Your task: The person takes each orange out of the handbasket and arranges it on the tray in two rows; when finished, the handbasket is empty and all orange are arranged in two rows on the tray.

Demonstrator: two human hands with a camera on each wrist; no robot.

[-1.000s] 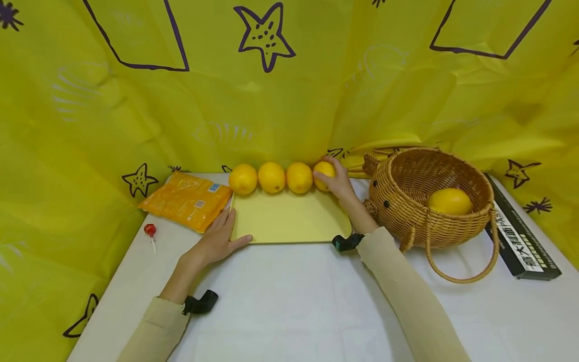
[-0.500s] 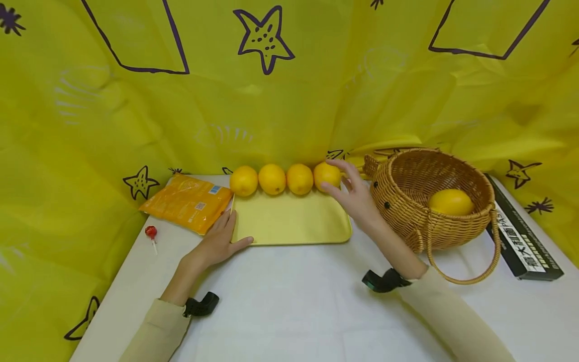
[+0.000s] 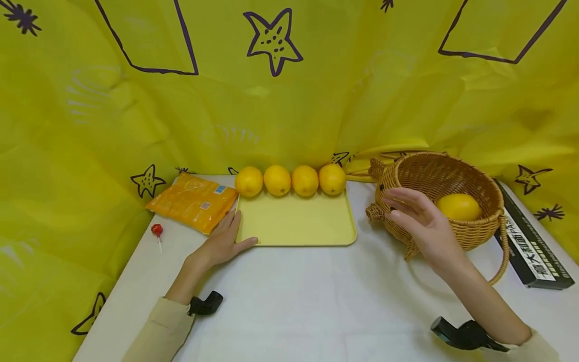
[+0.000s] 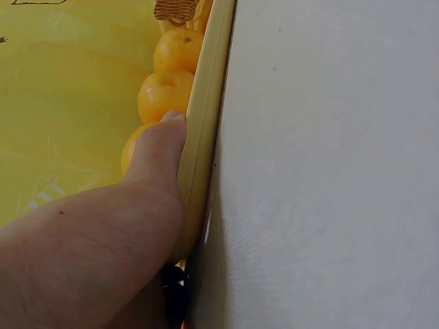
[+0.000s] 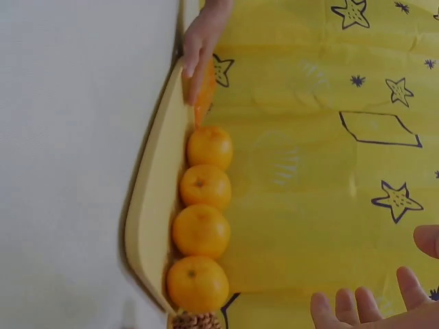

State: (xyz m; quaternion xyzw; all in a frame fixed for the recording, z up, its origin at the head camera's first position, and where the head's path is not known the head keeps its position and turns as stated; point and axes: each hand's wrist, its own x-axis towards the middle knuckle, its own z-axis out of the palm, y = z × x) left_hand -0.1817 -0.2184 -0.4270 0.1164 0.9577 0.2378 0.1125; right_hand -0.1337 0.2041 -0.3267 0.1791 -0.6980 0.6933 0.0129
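Observation:
Several oranges (image 3: 305, 181) sit in a row along the back of a pale yellow tray (image 3: 296, 223). My left hand (image 3: 221, 244) rests on the tray's left end, fingers along the side and thumb at the front corner. In the left wrist view that thumb (image 4: 161, 147) lies along the tray's rim (image 4: 206, 130). My right hand (image 3: 429, 234) holds nothing; its fingers are loosely bent, and it overlaps the front of a pig-shaped wicker basket (image 3: 475, 236). Inside the basket lies a yellow oval fruit (image 3: 459, 207). The right wrist view shows the right fingers (image 5: 367, 308) apart from the oranges.
An orange plastic packet (image 3: 194, 201) lies against the tray's left side, with a red lollipop (image 3: 157, 230) nearby. Behind the basket, at right, is a black and white box (image 3: 536, 246). A yellow patterned cloth (image 3: 294, 115) hangs at the back of the white table (image 3: 298, 301).
My right hand has let go of the rightmost orange and moved right, toward the basket. The orange stays at the end of the row. My left hand keeps its place on the tray.

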